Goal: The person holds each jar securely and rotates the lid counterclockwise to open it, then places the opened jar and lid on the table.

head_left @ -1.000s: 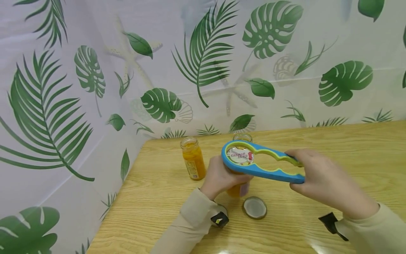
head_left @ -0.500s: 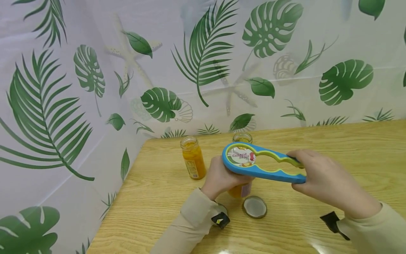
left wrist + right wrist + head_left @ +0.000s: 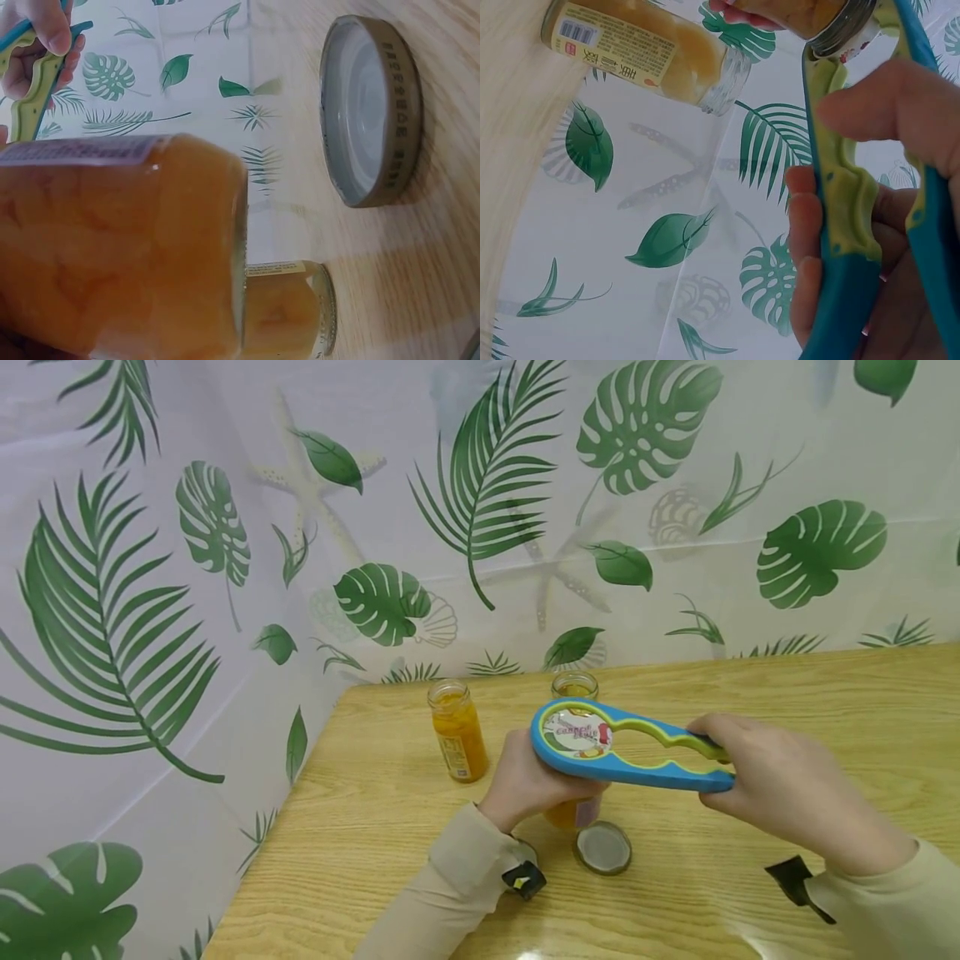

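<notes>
My left hand (image 3: 534, 787) grips a glass jar (image 3: 576, 812) of orange fruit, raised over the table; its fingers hide most of the glass in the head view. A printed white lid (image 3: 577, 732) tops this jar. The ring end of a blue and yellow jar opener (image 3: 637, 772) surrounds the lid. My right hand (image 3: 795, 789) holds the opener's two handles, its thumb and fingers curled round them in the right wrist view. Filling much of the left wrist view is the held jar's side (image 3: 120, 247), with part of a label.
An unlidded jar of orange fruit (image 3: 459, 739) stands behind to the left. Another unlidded jar (image 3: 574, 685) is mostly hidden behind the opener. One loose lid (image 3: 603, 847) lies upturned on the wooden table (image 3: 337, 852); a round rim shows by the left wrist. Leaf-patterned sheeting (image 3: 480, 635) borders the table.
The opener, the lid in its ring and both hands have shifted slightly to the right. The lid's printing has turned a little clockwise. Both grips stay the same.
</notes>
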`<state>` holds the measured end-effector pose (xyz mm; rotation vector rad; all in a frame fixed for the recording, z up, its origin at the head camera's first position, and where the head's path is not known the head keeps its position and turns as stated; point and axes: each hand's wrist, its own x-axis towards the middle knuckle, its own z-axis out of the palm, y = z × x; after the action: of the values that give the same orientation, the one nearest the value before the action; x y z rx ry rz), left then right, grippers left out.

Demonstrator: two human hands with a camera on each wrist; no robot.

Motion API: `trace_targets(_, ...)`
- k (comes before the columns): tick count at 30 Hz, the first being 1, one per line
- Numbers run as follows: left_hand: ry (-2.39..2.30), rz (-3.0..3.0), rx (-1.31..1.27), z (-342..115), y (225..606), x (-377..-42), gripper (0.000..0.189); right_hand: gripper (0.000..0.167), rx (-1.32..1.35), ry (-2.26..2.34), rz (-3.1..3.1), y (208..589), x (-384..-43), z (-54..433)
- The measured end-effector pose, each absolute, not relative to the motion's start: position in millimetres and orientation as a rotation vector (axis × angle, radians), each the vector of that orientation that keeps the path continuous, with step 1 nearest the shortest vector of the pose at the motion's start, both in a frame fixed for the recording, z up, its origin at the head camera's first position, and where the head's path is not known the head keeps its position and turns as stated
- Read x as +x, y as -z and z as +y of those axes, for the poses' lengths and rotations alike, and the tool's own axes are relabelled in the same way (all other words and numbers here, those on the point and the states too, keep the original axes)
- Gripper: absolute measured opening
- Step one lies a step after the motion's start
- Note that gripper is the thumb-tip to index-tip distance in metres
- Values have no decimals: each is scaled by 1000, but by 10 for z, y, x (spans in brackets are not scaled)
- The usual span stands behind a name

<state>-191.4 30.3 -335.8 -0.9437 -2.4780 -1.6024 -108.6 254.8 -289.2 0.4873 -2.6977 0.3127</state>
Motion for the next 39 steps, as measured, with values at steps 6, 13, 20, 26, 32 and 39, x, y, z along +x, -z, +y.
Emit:
trace_targets(6,1615,-2483,-1009,314,3353,-1902,60,49,508,-283,-2676,2884,-1072,2603)
trace_targets(13,1703,-2442,-1089,322,3335,-1855,59,52,523,-262,-2676,2856,-1060,2657)
trace_targets(20,1742,-2405,-1174,334,3306,-1815,59,54,544,-265,-2639,2843,-1048,2712)
trace_targets(26,1741,-2443,-1201,335,3273,-1794,58,55,578,-266,-2614,2848,-1062,2742)
trace_targets(32,1728,-2482,-1279,327,3261,-1788,59,56,602,-249,-2582,2851,-1059,2776)
trace_targets(39,1744,-2510,-1392,319,3249,-1778,60,57,656,-228,-2544,2855,-1062,2819)
